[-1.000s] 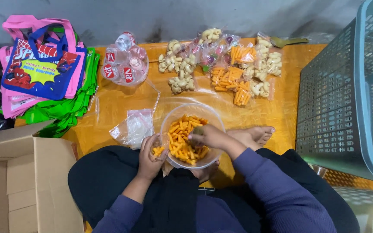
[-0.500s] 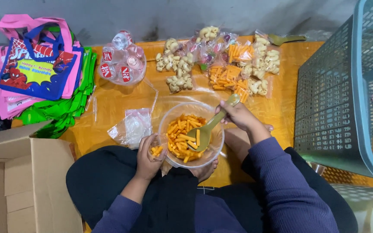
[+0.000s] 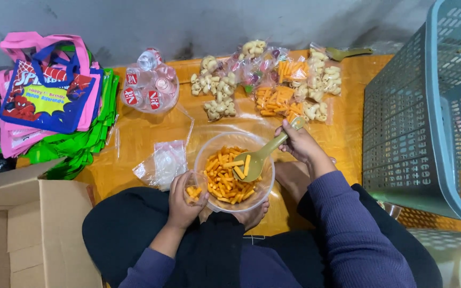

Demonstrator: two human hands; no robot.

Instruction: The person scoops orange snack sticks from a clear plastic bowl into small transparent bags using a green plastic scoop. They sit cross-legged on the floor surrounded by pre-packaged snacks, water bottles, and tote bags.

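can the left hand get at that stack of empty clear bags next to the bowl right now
Probably not freely: the left hand is holding a small bag of snacks. The empty bags lie close, nothing between.

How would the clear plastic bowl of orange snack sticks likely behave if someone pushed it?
The clear bowl looks thin and light, so it would probably slide easily. Its rounded base may rock. The orange sticks lie loose and could spill.

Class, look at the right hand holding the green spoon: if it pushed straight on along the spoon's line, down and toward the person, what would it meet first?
Probably the orange snack sticks in the clear bowl; the spoon in the right hand already reaches over them.
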